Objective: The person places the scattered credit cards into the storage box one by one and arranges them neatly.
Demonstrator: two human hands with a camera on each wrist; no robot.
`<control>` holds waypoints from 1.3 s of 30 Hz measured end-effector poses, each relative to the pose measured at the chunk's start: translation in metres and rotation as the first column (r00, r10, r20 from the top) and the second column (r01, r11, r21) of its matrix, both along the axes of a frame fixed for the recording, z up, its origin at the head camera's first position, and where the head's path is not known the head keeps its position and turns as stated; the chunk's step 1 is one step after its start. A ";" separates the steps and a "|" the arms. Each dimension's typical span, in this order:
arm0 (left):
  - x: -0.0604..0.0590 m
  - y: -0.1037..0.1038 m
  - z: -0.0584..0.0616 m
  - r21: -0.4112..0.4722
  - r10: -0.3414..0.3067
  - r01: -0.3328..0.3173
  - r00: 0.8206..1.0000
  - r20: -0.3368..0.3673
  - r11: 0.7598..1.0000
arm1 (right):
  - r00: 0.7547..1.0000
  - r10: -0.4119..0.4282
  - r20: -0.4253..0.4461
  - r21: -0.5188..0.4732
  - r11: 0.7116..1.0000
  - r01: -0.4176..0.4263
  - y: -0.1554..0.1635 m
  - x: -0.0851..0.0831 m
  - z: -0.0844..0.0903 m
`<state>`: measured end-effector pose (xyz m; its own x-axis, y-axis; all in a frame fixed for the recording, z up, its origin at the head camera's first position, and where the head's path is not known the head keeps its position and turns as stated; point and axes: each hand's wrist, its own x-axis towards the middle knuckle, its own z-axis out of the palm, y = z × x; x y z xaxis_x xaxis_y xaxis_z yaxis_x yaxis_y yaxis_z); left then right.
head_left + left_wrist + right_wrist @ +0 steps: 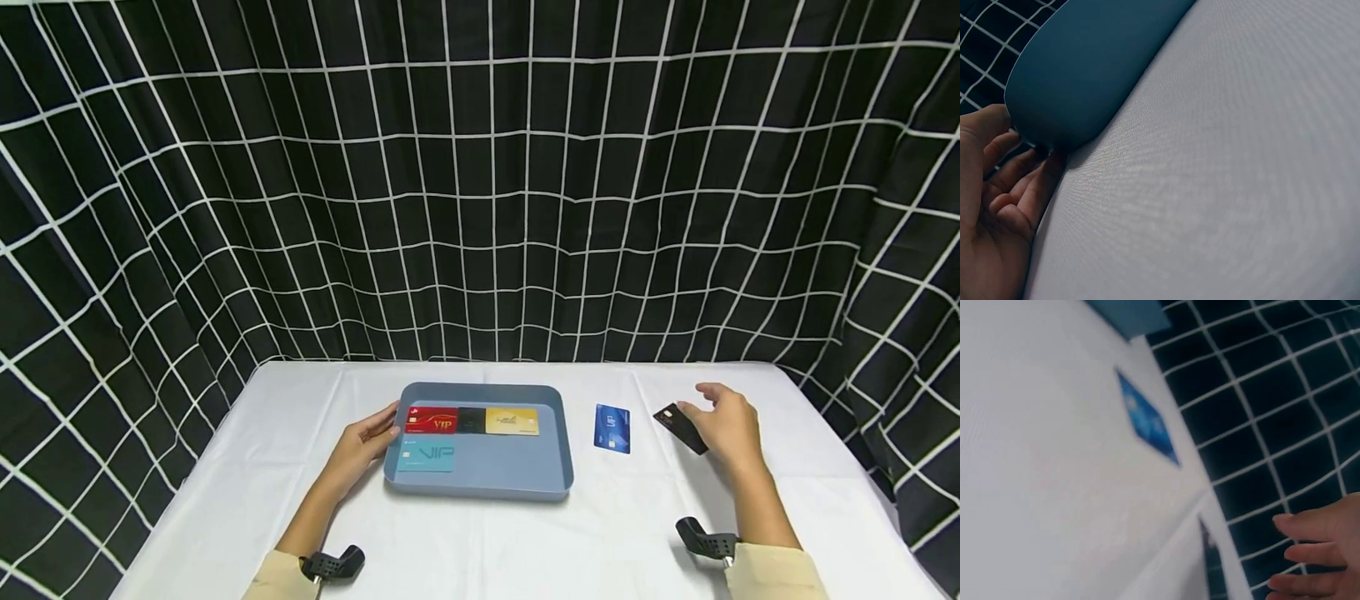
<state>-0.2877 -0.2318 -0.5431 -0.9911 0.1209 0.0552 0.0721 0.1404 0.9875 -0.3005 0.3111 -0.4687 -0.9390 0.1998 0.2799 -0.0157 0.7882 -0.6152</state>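
Note:
My left hand (362, 442) holds the left rim of a blue-grey tray (510, 483), thumb at the edge and fingers curled against its outer side in the left wrist view. Inside the tray lie a red VIP card (431, 420), a dark card (471, 420), a gold card (512, 421) and, in front of the red one, a teal VIP card (426, 457). Over the right part of the table, my right hand (729, 427) hovers by a black card (681, 427), fingers spread. In the right wrist view a gap shows between those fingers and the card.
A blue card (612, 429) lies on the white tablecloth (517, 554), between the tray and the black card. Black curtain with a white grid (480, 208) stands behind the table and along both sides. Each wrist wears a black camera mount (330, 565).

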 end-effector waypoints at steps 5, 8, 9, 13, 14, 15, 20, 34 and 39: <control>-0.001 -0.001 0.000 0.000 -0.001 0.001 1.000 -0.003 1.000 | 0.982 -0.104 0.156 0.061 0.994 0.095 0.006 -0.001 -0.014; -0.002 -0.001 0.001 0.000 -0.008 0.008 1.000 0.001 1.000 | 0.961 -0.154 0.228 0.097 0.986 0.135 0.008 0.000 -0.018; -0.002 -0.002 0.001 -0.002 -0.008 0.008 1.000 0.002 1.000 | 0.957 -0.162 0.240 0.107 0.984 0.140 0.008 0.001 -0.019; -0.003 -0.002 0.003 -0.004 -0.006 0.006 1.000 -0.001 1.000 | 0.952 -0.160 0.260 0.121 0.984 0.133 0.008 0.001 -0.021; -0.003 -0.002 0.003 -0.005 -0.004 0.004 1.000 -0.002 1.000 | 0.952 -0.158 0.261 0.124 0.984 0.129 0.008 0.001 -0.021; -0.003 -0.002 0.004 -0.004 -0.004 0.004 1.000 -0.003 1.000 | 0.952 -0.155 0.264 0.125 0.984 0.126 0.008 0.001 -0.021; -0.001 -0.001 0.006 0.005 -0.016 0.016 1.000 -0.010 1.000 | 0.951 -0.156 0.267 0.118 0.985 0.128 0.008 0.001 -0.023; 0.005 0.000 -0.002 -0.022 0.008 -0.008 1.000 -0.003 1.000 | 0.954 -0.136 0.269 0.085 0.989 0.117 0.016 0.001 -0.029; 0.002 0.001 -0.002 -0.014 0.000 0.000 1.000 -0.009 1.000 | 0.960 -0.113 0.256 0.070 0.993 0.098 0.018 0.001 -0.029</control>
